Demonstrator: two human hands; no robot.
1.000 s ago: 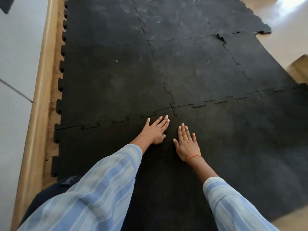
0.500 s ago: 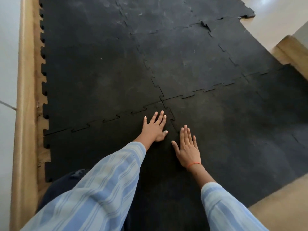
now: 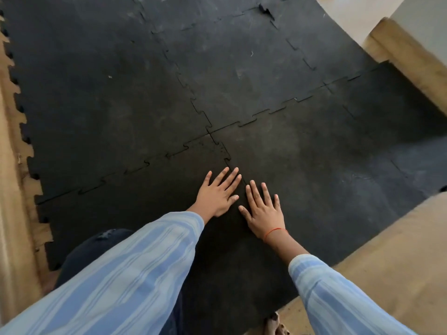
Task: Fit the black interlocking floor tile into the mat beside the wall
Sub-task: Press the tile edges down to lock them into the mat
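A black interlocking floor tile (image 3: 135, 201) lies at the near left of the black mat (image 3: 116, 88), close to the wall side. Its toothed far edge meets the tile beyond it, and its right edge meets a neighbouring tile (image 3: 314, 189). My left hand (image 3: 219, 193) lies flat, fingers spread, on the tile's right part, fingertips reaching the seam. My right hand (image 3: 262, 209), with a red thread at the wrist, lies flat just right of that seam. Neither hand holds anything. Both sleeves are striped light blue.
A tan skirting strip (image 3: 12, 189) runs down the left beside the mat's toothed edge. Bare beige floor (image 3: 387, 262) shows at the lower right. A tan raised ledge (image 3: 416, 61) stands at the upper right. One far tile corner (image 3: 264, 9) is lifted.
Both hands have slid back towards me along the seam between the two near tiles, staying flat. The view has swung right, so the wall is mostly out of frame.
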